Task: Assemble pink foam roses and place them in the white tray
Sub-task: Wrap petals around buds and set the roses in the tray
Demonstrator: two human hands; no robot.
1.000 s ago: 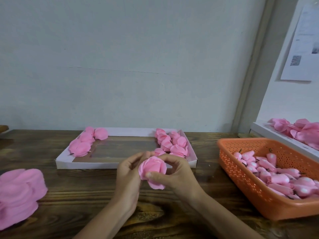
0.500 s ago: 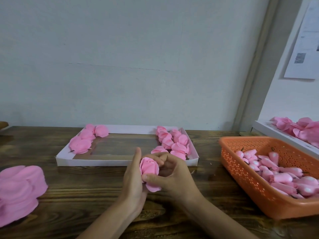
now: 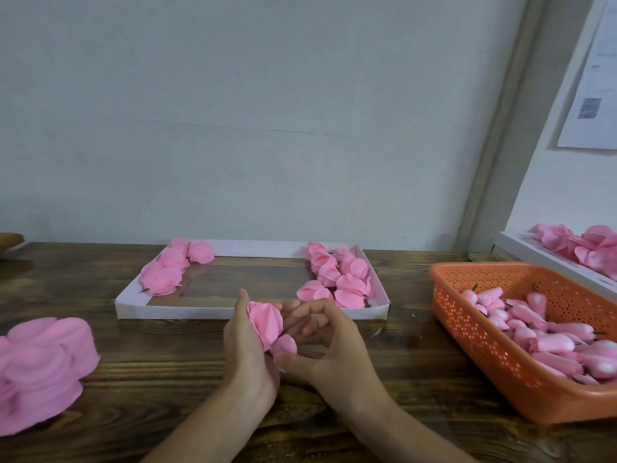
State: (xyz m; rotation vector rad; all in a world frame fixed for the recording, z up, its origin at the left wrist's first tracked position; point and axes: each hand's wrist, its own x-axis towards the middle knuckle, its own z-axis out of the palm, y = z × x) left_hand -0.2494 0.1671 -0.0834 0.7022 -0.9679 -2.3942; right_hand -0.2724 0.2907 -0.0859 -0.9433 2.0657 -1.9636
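Head view: your foam rose (image 3: 265,324) has turned sideways. Left hand (image 3: 245,345) cups it, right hand (image 3: 334,349) pinches its lower petal, likely final shaping.

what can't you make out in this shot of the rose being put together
Head view, the only one:
Base of the rose: covered by the left hand and right hand, so how it joins is hidden.
The paper on the wall: cut off by the right edge, print too blurred to read.
The orange basket and petal stack: cut off by the right and left edges.
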